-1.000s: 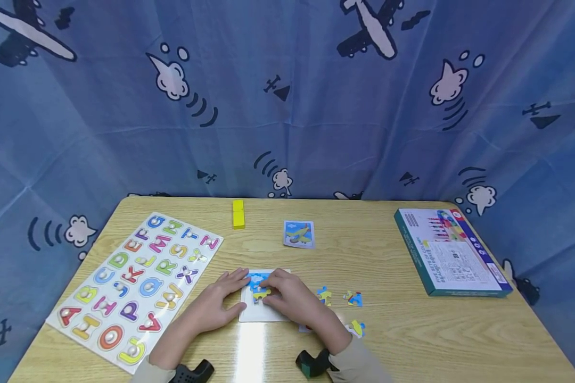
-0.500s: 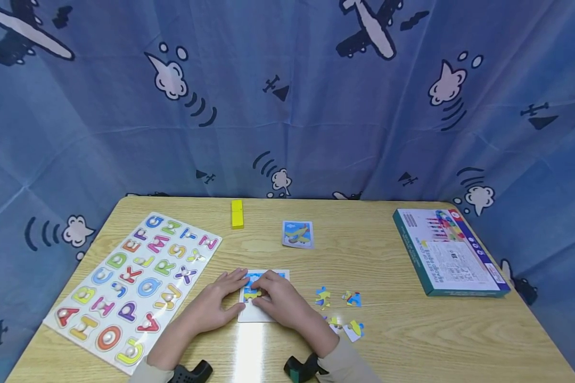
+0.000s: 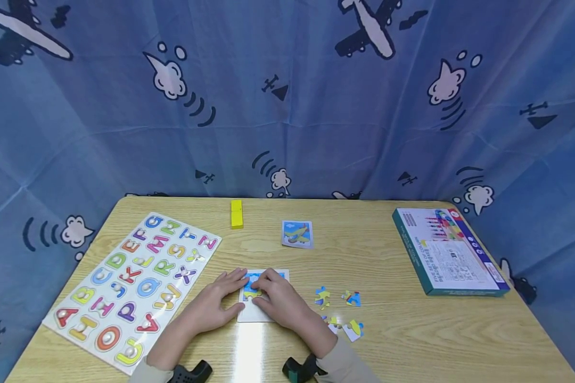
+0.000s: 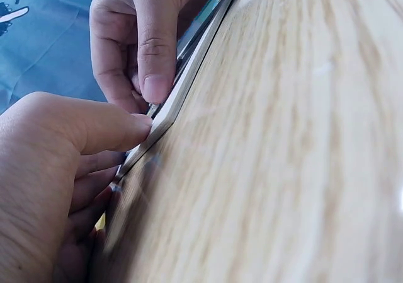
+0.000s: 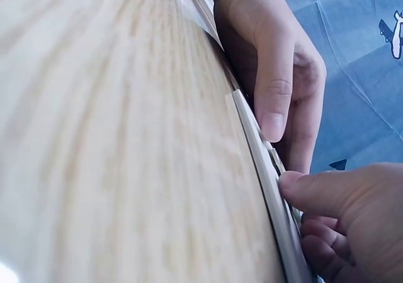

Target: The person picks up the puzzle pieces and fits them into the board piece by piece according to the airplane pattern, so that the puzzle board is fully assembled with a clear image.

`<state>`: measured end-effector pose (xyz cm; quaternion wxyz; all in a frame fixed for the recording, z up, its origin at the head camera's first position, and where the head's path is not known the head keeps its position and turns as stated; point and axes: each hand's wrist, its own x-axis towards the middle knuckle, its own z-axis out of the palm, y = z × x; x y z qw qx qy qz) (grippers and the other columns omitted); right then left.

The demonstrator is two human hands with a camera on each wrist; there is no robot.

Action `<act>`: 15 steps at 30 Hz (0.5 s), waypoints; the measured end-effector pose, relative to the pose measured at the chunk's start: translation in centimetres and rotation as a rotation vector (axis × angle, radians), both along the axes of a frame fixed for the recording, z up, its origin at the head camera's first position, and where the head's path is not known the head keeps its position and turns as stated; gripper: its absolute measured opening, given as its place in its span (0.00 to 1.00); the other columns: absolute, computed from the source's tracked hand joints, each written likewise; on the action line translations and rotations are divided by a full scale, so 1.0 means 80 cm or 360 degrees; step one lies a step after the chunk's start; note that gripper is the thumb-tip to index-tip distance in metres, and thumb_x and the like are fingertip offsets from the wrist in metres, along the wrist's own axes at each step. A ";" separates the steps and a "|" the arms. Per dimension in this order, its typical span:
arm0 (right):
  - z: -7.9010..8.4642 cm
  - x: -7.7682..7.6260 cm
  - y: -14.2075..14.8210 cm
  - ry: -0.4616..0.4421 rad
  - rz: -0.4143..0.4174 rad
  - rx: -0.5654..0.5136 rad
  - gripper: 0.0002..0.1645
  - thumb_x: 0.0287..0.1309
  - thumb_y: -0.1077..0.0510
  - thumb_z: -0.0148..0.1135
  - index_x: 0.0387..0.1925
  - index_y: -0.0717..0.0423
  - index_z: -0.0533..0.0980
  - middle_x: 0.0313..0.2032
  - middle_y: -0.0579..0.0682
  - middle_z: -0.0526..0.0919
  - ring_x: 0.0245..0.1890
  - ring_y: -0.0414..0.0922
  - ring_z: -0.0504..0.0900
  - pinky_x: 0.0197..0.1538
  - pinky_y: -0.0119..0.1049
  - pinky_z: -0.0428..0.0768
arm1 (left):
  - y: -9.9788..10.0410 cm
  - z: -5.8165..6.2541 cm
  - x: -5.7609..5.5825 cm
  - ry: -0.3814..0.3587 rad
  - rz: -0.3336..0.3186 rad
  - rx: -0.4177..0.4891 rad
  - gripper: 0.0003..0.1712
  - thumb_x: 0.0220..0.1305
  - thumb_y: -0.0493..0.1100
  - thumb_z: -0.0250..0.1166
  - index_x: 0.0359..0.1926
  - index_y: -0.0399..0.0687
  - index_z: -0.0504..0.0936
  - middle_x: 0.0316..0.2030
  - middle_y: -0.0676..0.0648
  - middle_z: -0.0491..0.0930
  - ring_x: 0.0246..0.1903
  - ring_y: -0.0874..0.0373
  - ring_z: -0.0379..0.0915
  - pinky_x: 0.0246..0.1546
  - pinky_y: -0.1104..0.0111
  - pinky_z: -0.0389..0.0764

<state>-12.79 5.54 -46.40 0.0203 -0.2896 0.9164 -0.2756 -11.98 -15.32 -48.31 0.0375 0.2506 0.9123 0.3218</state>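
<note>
White and square-cornered, the puzzle board [image 3: 256, 315] lies on the near middle of the bench [image 3: 421, 346], fitted pieces [image 3: 252, 294] at its far left. The left hand [image 3: 213, 304], fingers straight and thumb apart, rests on its left edge; the right hand [image 3: 281, 301] bends over the pieces (whether it pinches one, I cannot tell). Loose pieces [image 3: 354, 328] lie to the right.

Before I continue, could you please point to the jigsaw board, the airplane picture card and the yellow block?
Jigsaw board [image 3: 256, 314], head view, bare lower part.
Airplane picture card [image 3: 297, 234], head view, printed middle.
Yellow block [image 3: 237, 214], head view, its middle.
</note>
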 end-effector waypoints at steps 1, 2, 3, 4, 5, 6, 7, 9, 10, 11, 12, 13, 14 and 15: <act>0.000 0.000 0.000 0.0014 0.0005 0.0008 0.17 0.59 0.52 0.63 0.48 0.55 0.81 0.43 0.45 0.74 0.37 0.34 0.72 0.40 0.23 0.77 | 0.000 0.000 0.000 0.0001 -0.0003 0.0000 0.31 0.62 0.48 0.62 0.65 0.48 0.70 0.69 0.51 0.62 0.70 0.51 0.54 0.71 0.49 0.56; 0.000 0.001 0.000 0.0033 0.0011 0.0016 0.17 0.59 0.52 0.63 0.48 0.55 0.81 0.43 0.45 0.74 0.37 0.35 0.73 0.40 0.24 0.78 | 0.000 0.001 0.000 0.0000 -0.0005 0.0003 0.31 0.62 0.48 0.63 0.65 0.48 0.70 0.69 0.51 0.62 0.70 0.51 0.54 0.71 0.50 0.56; 0.000 0.001 0.000 0.0053 0.0017 0.0030 0.17 0.59 0.52 0.63 0.48 0.56 0.81 0.43 0.45 0.74 0.38 0.35 0.73 0.40 0.23 0.78 | 0.000 0.001 0.000 0.0002 -0.0007 0.0005 0.31 0.62 0.48 0.63 0.65 0.47 0.70 0.69 0.51 0.62 0.70 0.51 0.54 0.71 0.50 0.56; 0.001 0.001 0.000 0.0075 0.0025 0.0042 0.17 0.60 0.52 0.63 0.48 0.56 0.82 0.43 0.45 0.74 0.38 0.35 0.73 0.40 0.23 0.78 | 0.000 0.001 0.000 0.0005 -0.0009 0.0006 0.31 0.62 0.48 0.63 0.65 0.47 0.70 0.69 0.50 0.62 0.70 0.51 0.54 0.71 0.50 0.56; 0.001 0.001 0.000 0.0103 0.0036 0.0064 0.17 0.60 0.52 0.63 0.48 0.56 0.82 0.43 0.45 0.74 0.38 0.35 0.73 0.39 0.22 0.78 | 0.000 0.002 0.000 0.0006 -0.0009 0.0009 0.31 0.62 0.48 0.63 0.65 0.47 0.70 0.69 0.50 0.62 0.70 0.51 0.54 0.71 0.50 0.56; 0.001 0.001 0.000 0.0129 0.0046 0.0088 0.17 0.60 0.53 0.62 0.48 0.56 0.82 0.42 0.45 0.74 0.37 0.35 0.72 0.38 0.22 0.77 | 0.000 0.002 0.000 0.0008 -0.0008 0.0009 0.31 0.62 0.48 0.63 0.65 0.47 0.70 0.69 0.50 0.62 0.70 0.51 0.55 0.71 0.50 0.56; 0.001 0.001 0.000 0.0148 0.0055 0.0108 0.17 0.60 0.53 0.62 0.48 0.56 0.82 0.42 0.45 0.74 0.37 0.35 0.71 0.38 0.21 0.76 | 0.001 0.002 0.000 0.0008 -0.0006 0.0011 0.31 0.61 0.47 0.63 0.65 0.47 0.71 0.69 0.50 0.62 0.70 0.51 0.55 0.71 0.50 0.56; 0.001 0.001 0.000 0.0179 0.0066 0.0144 0.17 0.60 0.53 0.62 0.48 0.56 0.82 0.42 0.46 0.73 0.36 0.35 0.70 0.36 0.20 0.75 | 0.001 0.002 0.001 0.0011 0.0008 0.0013 0.30 0.62 0.48 0.63 0.64 0.47 0.71 0.69 0.50 0.63 0.70 0.50 0.55 0.70 0.50 0.56; 0.000 0.001 0.000 0.0189 0.0070 0.0154 0.17 0.60 0.54 0.62 0.48 0.56 0.82 0.41 0.46 0.73 0.36 0.35 0.70 0.36 0.20 0.75 | 0.002 0.002 0.001 0.0017 0.0020 0.0010 0.30 0.62 0.48 0.63 0.64 0.47 0.72 0.68 0.50 0.63 0.69 0.50 0.56 0.70 0.50 0.57; 0.000 0.001 0.000 0.0199 0.0073 0.0161 0.16 0.60 0.54 0.62 0.48 0.56 0.82 0.41 0.46 0.73 0.36 0.35 0.70 0.36 0.20 0.75 | 0.004 0.002 0.001 0.0023 0.0037 0.0008 0.29 0.62 0.48 0.63 0.63 0.47 0.72 0.68 0.49 0.64 0.69 0.50 0.56 0.70 0.50 0.57; 0.000 0.001 0.000 0.0204 0.0072 0.0158 0.16 0.60 0.54 0.62 0.48 0.56 0.82 0.41 0.46 0.73 0.36 0.35 0.70 0.36 0.20 0.75 | 0.005 0.002 0.001 0.0029 0.0056 0.0010 0.29 0.62 0.48 0.63 0.63 0.47 0.73 0.68 0.49 0.64 0.69 0.49 0.57 0.70 0.50 0.58; -0.001 0.001 0.000 0.0207 0.0074 0.0150 0.16 0.60 0.54 0.62 0.48 0.56 0.82 0.42 0.46 0.73 0.36 0.35 0.70 0.37 0.20 0.75 | 0.007 0.002 0.001 0.0035 0.0077 0.0012 0.28 0.62 0.48 0.63 0.62 0.47 0.74 0.68 0.49 0.65 0.69 0.49 0.57 0.70 0.50 0.59; -0.001 0.001 0.000 0.0212 0.0076 0.0138 0.16 0.60 0.54 0.63 0.47 0.56 0.82 0.42 0.46 0.73 0.36 0.35 0.70 0.37 0.20 0.75 | 0.009 0.002 0.000 0.0044 0.0097 0.0015 0.27 0.62 0.49 0.63 0.62 0.48 0.75 0.67 0.49 0.66 0.68 0.48 0.58 0.69 0.50 0.60; -0.002 0.001 0.000 0.0217 0.0078 0.0125 0.16 0.60 0.55 0.63 0.47 0.56 0.82 0.42 0.46 0.73 0.36 0.36 0.71 0.36 0.20 0.76 | 0.012 0.002 0.000 0.0051 0.0114 0.0019 0.27 0.61 0.48 0.63 0.61 0.48 0.75 0.67 0.48 0.66 0.68 0.47 0.58 0.69 0.51 0.60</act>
